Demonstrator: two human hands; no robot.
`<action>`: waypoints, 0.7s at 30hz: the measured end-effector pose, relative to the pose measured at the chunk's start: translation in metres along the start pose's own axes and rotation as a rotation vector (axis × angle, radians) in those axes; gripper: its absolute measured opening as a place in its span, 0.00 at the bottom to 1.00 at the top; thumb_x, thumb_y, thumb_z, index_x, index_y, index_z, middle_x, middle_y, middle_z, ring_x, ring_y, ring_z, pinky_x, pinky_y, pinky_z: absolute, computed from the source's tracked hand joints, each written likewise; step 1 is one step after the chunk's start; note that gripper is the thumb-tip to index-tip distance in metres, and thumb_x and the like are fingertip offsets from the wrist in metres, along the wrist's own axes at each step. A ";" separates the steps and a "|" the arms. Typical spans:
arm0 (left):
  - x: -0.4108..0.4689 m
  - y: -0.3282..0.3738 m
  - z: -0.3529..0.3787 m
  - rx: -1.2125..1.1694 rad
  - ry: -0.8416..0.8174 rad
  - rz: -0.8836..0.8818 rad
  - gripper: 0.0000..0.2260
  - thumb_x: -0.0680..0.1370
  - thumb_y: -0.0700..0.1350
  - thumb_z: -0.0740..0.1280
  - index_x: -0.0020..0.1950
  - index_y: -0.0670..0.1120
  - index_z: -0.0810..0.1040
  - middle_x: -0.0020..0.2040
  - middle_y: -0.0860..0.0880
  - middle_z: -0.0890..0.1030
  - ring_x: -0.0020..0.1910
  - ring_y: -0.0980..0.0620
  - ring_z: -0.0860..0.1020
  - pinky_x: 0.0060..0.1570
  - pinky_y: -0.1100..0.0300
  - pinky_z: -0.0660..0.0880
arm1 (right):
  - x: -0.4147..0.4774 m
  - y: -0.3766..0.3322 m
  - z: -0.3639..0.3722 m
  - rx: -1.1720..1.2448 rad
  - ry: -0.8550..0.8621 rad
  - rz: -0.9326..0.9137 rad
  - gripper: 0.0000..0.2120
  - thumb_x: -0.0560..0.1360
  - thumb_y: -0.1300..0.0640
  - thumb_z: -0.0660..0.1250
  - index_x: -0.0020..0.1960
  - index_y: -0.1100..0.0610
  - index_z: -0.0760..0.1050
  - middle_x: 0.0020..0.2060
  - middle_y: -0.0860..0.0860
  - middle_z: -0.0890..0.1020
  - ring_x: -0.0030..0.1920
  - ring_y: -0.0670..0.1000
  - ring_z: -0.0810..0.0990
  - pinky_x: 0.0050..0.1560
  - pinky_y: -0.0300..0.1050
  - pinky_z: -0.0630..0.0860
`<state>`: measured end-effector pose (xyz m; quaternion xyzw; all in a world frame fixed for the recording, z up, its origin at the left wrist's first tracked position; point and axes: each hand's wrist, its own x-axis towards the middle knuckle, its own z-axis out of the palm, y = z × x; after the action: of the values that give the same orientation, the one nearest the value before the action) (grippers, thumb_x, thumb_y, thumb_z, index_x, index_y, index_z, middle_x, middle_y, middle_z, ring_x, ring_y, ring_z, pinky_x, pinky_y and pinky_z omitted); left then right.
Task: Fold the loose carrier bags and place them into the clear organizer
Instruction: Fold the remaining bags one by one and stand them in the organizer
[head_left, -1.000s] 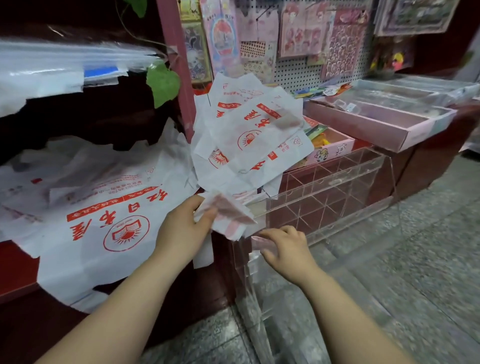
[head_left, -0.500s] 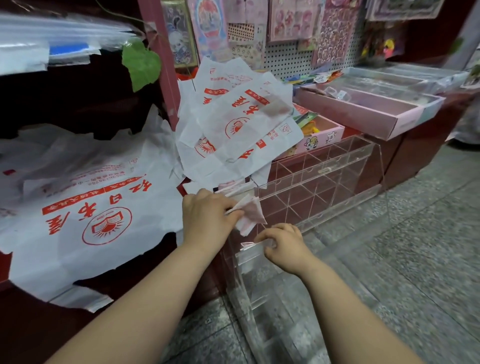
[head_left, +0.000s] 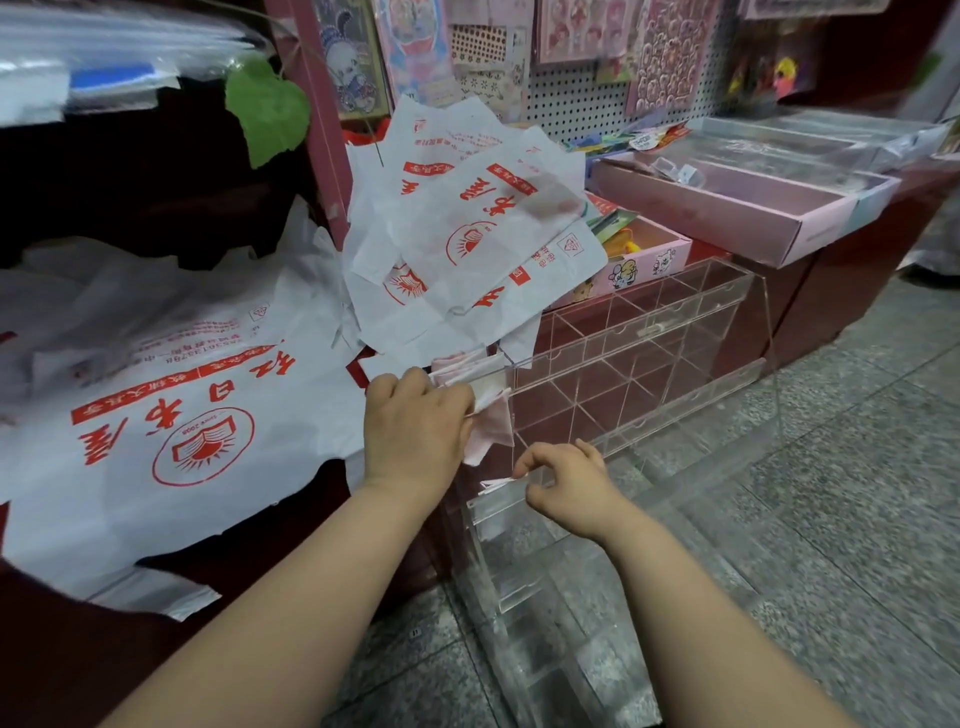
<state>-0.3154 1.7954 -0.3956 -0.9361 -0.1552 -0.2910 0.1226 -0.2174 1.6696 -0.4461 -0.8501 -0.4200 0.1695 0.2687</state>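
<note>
While the clear organizer (head_left: 675, 332) is standing just beyond both sets of fingertips, one wedged bag (head_left: 457, 364) is sitting at its top corner above the left knuckles. A tucked bag (head_left: 496, 486) is poking from a lower slot beside the right fingertips. The left hand (head_left: 415, 431) is gripping a folded carrier bag (head_left: 491, 428), fingers curled tight around it, holding it at the organizer's near edge. The right hand (head_left: 571, 483) is bunching its fingers (head_left: 524, 462) close together, seemingly pinching the tucked bag's edge, though blur is hiding the contact. Loose carrier bags (head_left: 467, 234) are lying behind the left fingers.
</note>
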 end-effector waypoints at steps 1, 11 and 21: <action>-0.001 0.002 0.005 0.010 -0.009 0.022 0.07 0.56 0.44 0.72 0.25 0.47 0.74 0.20 0.51 0.71 0.27 0.49 0.74 0.37 0.58 0.56 | 0.000 0.000 0.000 0.001 -0.002 -0.003 0.09 0.73 0.61 0.62 0.46 0.47 0.68 0.48 0.47 0.74 0.62 0.47 0.69 0.65 0.34 0.44; -0.027 0.004 0.024 -0.286 -0.185 -0.004 0.12 0.57 0.45 0.80 0.37 0.49 0.83 0.33 0.49 0.78 0.32 0.44 0.75 0.39 0.61 0.57 | -0.001 0.002 0.001 0.167 0.088 -0.002 0.10 0.72 0.56 0.68 0.48 0.48 0.66 0.39 0.40 0.73 0.43 0.37 0.72 0.65 0.38 0.51; -0.047 -0.006 0.012 -0.456 -0.126 -0.035 0.18 0.71 0.50 0.59 0.60 0.47 0.70 0.58 0.43 0.78 0.58 0.50 0.68 0.53 0.52 0.68 | 0.006 -0.001 0.020 -0.040 0.307 0.015 0.11 0.77 0.52 0.61 0.56 0.53 0.78 0.57 0.46 0.76 0.60 0.47 0.70 0.54 0.35 0.50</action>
<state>-0.3479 1.7943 -0.4322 -0.9529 -0.1091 -0.2619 -0.1070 -0.2242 1.6812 -0.4619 -0.8743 -0.3710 0.0314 0.3115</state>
